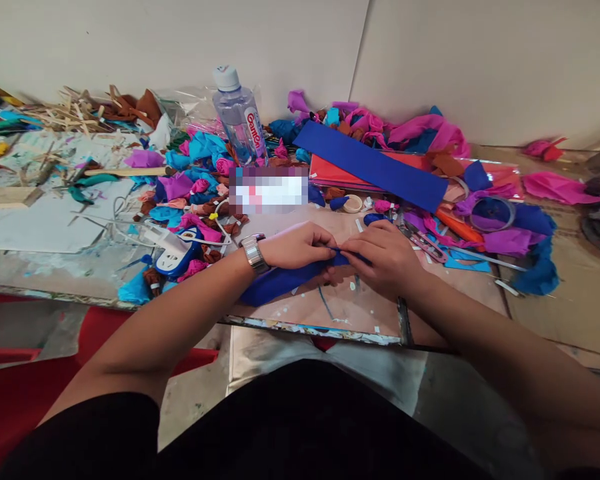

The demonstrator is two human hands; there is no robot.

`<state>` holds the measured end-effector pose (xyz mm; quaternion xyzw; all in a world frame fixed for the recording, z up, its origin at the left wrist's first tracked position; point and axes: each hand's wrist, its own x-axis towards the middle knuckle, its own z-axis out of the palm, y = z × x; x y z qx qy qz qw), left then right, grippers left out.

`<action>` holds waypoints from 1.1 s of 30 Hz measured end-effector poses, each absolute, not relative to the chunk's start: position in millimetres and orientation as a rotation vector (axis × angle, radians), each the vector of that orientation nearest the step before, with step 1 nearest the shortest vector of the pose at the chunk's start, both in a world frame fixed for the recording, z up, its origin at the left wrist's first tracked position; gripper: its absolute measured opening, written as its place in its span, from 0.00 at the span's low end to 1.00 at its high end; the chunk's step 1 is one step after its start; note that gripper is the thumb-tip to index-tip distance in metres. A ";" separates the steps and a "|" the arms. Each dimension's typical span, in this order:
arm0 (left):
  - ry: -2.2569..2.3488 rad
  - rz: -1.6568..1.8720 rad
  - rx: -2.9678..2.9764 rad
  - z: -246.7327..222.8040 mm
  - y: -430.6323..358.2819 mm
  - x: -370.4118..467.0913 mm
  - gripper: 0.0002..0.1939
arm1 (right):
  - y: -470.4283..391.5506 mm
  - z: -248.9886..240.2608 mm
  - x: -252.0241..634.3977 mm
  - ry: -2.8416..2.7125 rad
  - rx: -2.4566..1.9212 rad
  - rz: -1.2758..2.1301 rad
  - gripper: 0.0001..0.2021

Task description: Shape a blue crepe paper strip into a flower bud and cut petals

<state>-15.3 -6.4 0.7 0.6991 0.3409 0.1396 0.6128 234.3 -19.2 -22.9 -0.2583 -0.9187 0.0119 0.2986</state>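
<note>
Two hands meet on our long strip of dark blue crepe paper [280, 280], which lies on the brown table [580, 293] in front of the clear plastic water bottle [240, 117]. Our left hand [297, 245] pinches the strip's end tight, and our right hand [385, 257] pinches it too, touching the left. Left of the bottle we see a pile of pale wooden sticks [70, 110]. Right of it lies a flat blue paper sheet [370, 163].

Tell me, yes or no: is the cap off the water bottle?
No, the water bottle stands upright behind the paper scraps with its white cap on top.
</note>
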 end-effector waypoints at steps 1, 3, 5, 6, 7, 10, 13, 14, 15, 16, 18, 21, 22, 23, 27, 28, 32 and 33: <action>0.781 0.314 1.568 1.1 -6.3 -15.5 0.11 | -19.3 -22.0 234.6 -2.452 -0.675 0.023 0.07; 0.780 0.319 1.529 1.8 -5.8 -15.6 0.13 | -19.7 -20.3 235.1 -2.469 -0.650 -0.002 0.07; 0.798 0.351 1.560 1.9 -4.9 -15.7 0.17 | -20.2 -19.6 235.3 -2.476 -0.628 -0.027 0.07; 0.809 0.363 1.592 1.6 -4.4 -15.7 0.19 | -20.4 -19.7 235.4 -2.476 -0.625 -0.031 0.07; 0.820 0.371 1.629 1.3 -3.9 -15.7 0.20 | -20.5 -20.0 235.4 -2.476 -0.630 -0.028 0.08; 0.826 0.350 1.702 0.3 -3.2 -15.7 0.20 | -20.7 -21.3 234.9 -2.466 -0.664 0.008 0.08; 0.819 0.342 1.685 0.4 -3.5 -15.6 0.20 | -21.1 -21.7 233.5 -2.450 -0.677 0.042 0.07; 0.813 0.342 1.678 0.6 -3.6 -15.5 0.20 | -21.3 -21.6 233.1 -2.447 -0.678 0.047 0.07; 0.809 0.345 1.680 0.9 -3.6 -15.4 0.19 | -21.5 -21.4 232.7 -2.447 -0.676 0.050 0.06; 0.806 0.348 1.693 1.2 -3.6 -15.3 0.19 | -21.7 -21.3 232.4 -2.448 -0.674 0.051 0.06; 0.803 0.346 1.735 1.6 -3.4 -15.0 0.19 | -22.1 -21.2 232.0 -2.449 -0.675 0.053 0.06; 0.807 0.345 1.760 1.5 -3.3 -14.7 0.19 | -22.1 -21.4 231.7 -2.449 -0.692 0.064 0.07; 0.814 0.347 1.764 1.3 -3.5 -14.7 0.20 | -22.0 -21.5 231.6 -2.444 -0.694 0.062 0.07; 0.826 0.352 1.773 1.1 -3.6 -14.9 0.20 | -21.8 -21.6 231.3 -2.436 -0.692 0.055 0.07; 0.879 0.357 1.849 0.7 -4.1 -15.7 0.23 | -20.6 -21.5 230.3 -2.404 -0.661 0.008 0.07; 0.886 0.360 1.859 0.6 -4.1 -15.8 0.23 | -20.2 -21.5 230.1 -2.407 -0.663 -0.001 0.06; 0.870 0.416 1.854 -0.5 -3.6 -15.0 0.20 | -19.3 -21.6 229.8 -2.411 -0.681 -0.024 0.05; 0.865 0.433 1.847 -1.0 -3.4 -14.6 0.19 | -19.3 -21.7 229.8 -2.408 -0.679 -0.025 0.05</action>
